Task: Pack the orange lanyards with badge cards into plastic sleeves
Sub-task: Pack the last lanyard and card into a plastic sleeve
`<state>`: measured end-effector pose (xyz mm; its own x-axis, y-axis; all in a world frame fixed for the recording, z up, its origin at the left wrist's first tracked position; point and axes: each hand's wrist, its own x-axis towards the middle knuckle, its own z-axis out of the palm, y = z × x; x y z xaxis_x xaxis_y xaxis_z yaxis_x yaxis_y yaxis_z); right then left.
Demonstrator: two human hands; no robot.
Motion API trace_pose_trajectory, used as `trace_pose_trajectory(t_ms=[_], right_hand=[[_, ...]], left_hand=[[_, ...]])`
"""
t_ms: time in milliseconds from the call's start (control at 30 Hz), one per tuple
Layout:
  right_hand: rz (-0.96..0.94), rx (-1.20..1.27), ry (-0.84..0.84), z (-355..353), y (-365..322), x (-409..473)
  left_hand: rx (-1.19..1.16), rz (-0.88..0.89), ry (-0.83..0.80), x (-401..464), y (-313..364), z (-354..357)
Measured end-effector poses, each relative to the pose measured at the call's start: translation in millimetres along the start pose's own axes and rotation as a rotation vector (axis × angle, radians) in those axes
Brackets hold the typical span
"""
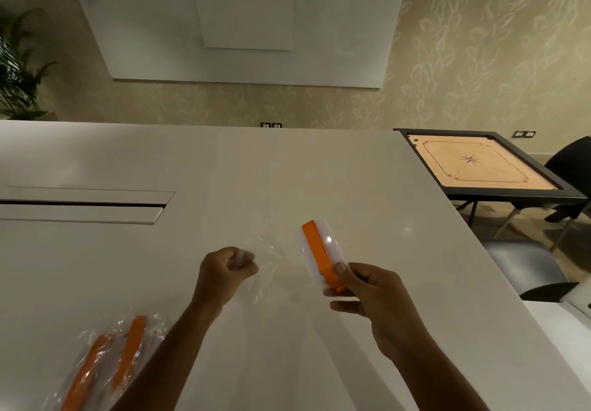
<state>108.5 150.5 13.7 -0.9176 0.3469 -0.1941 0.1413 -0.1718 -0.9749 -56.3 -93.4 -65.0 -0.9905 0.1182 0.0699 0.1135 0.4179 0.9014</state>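
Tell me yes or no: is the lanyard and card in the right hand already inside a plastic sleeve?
No: the right hand holds the orange lanyard with badge card bare, while the left hand grips the empty plastic sleeve beside it.

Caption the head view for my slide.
Right hand holds lanyard and card; left hand grips sleeve.

A: Where do the hands sit over the counter [287, 161]?

B: The left hand [224, 271] is at about seven o'clock, holding a plastic sleeve [267, 258]. The right hand [367, 295] is at five o'clock beside it, with a badge card [329, 247] and lanyard [316, 247] rising towards twelve.

A: And the rest?

B: Packed sleeves [108, 359] lie on the counter at eight o'clock. A slot [83, 204] lies at ten. A carrom board [486, 166] stands off the counter at two.
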Motion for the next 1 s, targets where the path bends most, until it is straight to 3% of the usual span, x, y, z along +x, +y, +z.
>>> trace_pose_trajectory(t_ms=[400, 1000], right_hand=[[-0.151, -0.227, -0.004, -36.7, -24.4, -2.3], [-0.528, -0.892, -0.114, -83.9, -61.0, -4.0]], left_hand=[[-0.030, 0.088, -0.136, -30.9, 64.3, 7.7], [-0.044, 0.268, -0.345, -54.8, 101.3, 18.0]])
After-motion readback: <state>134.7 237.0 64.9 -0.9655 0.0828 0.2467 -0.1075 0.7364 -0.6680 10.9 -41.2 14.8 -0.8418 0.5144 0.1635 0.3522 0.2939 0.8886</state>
